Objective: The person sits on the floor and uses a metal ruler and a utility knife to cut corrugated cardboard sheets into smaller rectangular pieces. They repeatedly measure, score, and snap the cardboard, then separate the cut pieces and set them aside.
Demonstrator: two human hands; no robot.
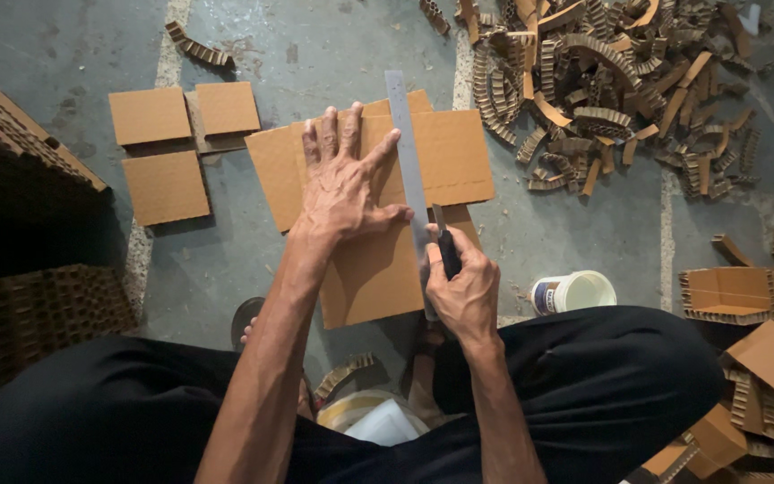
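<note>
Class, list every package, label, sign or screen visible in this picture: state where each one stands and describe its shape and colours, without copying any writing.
White tub: on the floor right of the right hand, round, lying tilted, white.
Label: wrapped on the tub's side, a band in dark blue and white.
Pale container: between the person's legs, rounded, white with a yellowish rim, partly hidden.
No signs or screens.

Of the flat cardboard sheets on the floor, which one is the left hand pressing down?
The large sheet in the middle, under the left hand and the metal ruler. The three small squares lie untouched further left.
</note>
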